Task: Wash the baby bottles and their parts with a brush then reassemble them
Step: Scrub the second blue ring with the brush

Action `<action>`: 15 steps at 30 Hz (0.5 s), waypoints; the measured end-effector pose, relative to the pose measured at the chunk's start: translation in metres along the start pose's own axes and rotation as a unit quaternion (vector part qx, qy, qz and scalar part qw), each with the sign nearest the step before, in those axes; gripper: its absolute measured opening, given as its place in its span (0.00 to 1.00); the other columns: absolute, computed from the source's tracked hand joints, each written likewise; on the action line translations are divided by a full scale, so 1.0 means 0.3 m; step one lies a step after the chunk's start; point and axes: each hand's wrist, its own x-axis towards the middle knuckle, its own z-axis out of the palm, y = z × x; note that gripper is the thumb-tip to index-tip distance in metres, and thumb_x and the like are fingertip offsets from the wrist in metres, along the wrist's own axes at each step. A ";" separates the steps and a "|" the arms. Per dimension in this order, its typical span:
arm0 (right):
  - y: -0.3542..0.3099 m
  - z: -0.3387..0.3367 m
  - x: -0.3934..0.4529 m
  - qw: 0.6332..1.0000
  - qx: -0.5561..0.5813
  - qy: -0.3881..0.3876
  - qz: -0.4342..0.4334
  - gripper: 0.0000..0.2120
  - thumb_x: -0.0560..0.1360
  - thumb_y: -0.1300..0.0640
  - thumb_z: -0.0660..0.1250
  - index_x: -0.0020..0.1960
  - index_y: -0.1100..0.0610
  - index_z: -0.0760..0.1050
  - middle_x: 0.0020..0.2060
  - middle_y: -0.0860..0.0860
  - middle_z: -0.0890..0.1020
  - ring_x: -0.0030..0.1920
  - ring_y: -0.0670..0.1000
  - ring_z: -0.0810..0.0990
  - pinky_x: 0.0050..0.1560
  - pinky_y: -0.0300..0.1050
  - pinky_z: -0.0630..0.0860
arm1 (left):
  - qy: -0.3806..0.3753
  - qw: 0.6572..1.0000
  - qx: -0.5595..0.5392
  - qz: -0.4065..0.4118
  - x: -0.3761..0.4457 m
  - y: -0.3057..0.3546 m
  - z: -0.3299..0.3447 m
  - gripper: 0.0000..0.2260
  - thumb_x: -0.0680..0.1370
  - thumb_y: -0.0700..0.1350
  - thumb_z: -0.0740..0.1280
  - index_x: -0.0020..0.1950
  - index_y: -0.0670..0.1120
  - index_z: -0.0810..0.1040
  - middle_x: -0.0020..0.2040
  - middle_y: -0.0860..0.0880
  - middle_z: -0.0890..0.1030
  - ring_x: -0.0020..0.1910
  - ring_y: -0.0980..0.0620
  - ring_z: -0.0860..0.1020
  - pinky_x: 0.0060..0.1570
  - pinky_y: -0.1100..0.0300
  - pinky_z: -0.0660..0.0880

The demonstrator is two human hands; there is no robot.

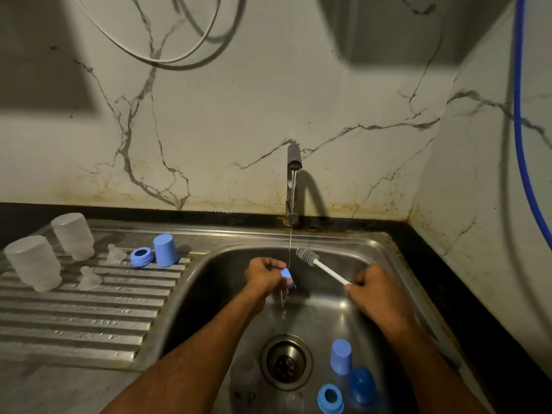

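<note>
Steel sink (373,249), small blue ring (286,274) under running water, left hand (264,276)

Stained marble-veined wall (239,115) behind a dim black countertop (448,279).

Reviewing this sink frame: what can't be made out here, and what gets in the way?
All in the head view:
- The blue part under the tap stream: the left hand curls round it, so its type is unclear.
- Brush handle: its end is hidden inside the right hand.
- Clear pieces beside the drain: dim and shadowed by the forearm.
- Blue ring: cut off by the bottom edge.
</note>
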 end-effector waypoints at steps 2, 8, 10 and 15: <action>0.001 0.001 0.000 1.000 -0.004 -0.002 0.000 0.08 0.74 0.54 0.73 0.37 0.53 0.77 0.34 0.49 0.78 0.39 0.52 0.80 0.41 0.44 0.74 | -0.029 1.000 0.004 0.006 0.003 -0.003 0.003 0.19 0.64 0.25 0.76 0.52 0.40 0.83 0.45 0.43 0.84 0.43 0.50 0.84 0.42 0.57 0.83; -0.001 -0.005 -0.002 1.000 -0.002 -0.005 0.000 0.08 0.74 0.54 0.72 0.38 0.53 0.77 0.34 0.49 0.79 0.40 0.51 0.79 0.43 0.45 0.76 | -0.073 0.997 -0.011 0.007 -0.002 -0.006 0.004 0.21 0.68 0.22 0.70 0.57 0.38 0.82 0.53 0.41 0.82 0.51 0.45 0.81 0.44 0.58 0.83; -0.002 0.000 -0.003 1.000 -0.009 -0.005 -0.004 0.09 0.74 0.55 0.72 0.37 0.54 0.78 0.33 0.49 0.79 0.38 0.50 0.79 0.42 0.45 0.77 | -0.080 0.995 -0.055 -0.030 -0.008 0.004 0.001 0.18 0.73 0.23 0.66 0.58 0.37 0.81 0.52 0.40 0.82 0.51 0.45 0.81 0.43 0.59 0.82; -0.007 -0.003 -0.011 1.000 -0.013 -0.003 -0.013 0.12 0.75 0.56 0.72 0.35 0.52 0.75 0.31 0.47 0.77 0.35 0.46 0.76 0.38 0.42 0.73 | -0.113 0.962 -0.195 -0.156 -0.006 0.017 -0.009 0.13 0.79 0.27 0.58 0.60 0.33 0.78 0.53 0.34 0.79 0.46 0.43 0.81 0.44 0.52 0.83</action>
